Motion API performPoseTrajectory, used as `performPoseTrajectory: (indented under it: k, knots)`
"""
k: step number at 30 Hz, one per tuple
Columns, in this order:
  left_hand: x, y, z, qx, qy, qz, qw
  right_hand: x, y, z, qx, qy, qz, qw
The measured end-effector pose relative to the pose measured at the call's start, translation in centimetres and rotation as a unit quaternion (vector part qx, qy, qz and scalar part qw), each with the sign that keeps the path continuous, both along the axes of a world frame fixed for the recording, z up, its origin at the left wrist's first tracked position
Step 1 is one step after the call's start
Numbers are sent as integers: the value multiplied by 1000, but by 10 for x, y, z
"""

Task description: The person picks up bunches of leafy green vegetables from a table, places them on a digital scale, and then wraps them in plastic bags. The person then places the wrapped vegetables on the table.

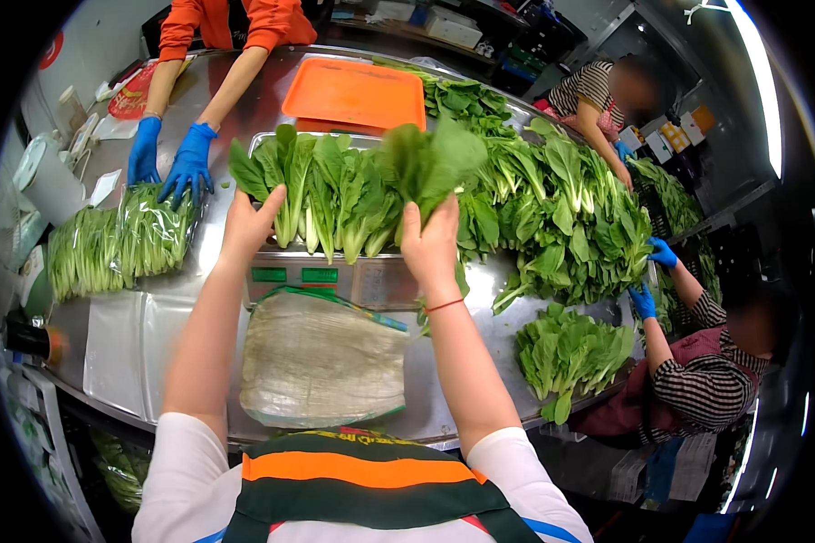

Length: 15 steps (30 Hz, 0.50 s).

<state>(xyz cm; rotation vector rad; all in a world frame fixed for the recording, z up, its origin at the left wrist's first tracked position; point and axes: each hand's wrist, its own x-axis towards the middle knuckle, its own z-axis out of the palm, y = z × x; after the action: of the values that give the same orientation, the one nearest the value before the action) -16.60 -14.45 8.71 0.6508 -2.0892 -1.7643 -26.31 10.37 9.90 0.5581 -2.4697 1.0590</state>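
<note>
My right hand [433, 248] grips a bunch of leafy greens [424, 159], blurred by motion, at the right end of a metal tray [373, 141]. At the tray's left end, my left hand [248, 220] touches the leftmost greens [272, 163], thumb apart from the fingers. Leaves partly hide those fingers, so whether they grip is unclear. Between both hands, more leafy greens [343, 197] lie side by side, pale stems towards me. Under the tray is a digital scale [367, 282] with lit green displays. Nearest me lies a stack of clear plastic bags [322, 360].
Loose greens are heaped [557, 203] to the right, beside a smaller pile [574, 353]. An orange tray [356, 91] lies beyond the scale. Blue-gloved hands [183, 166] of a co-worker press bagged greens [153, 234] at left. Two other people work at right.
</note>
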Motion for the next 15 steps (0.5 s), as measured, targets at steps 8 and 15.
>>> performPoseTrajectory:
  k: [8, 15]
  knots:
    - [-7, 17, -1, -265, -117, 35, 956, -9, -47, 18, 276, -25, 16, 961]
    - [41, 53, -5, -441, 175, 45, 879, 1, -23, 16, 110, 52, 68, 990]
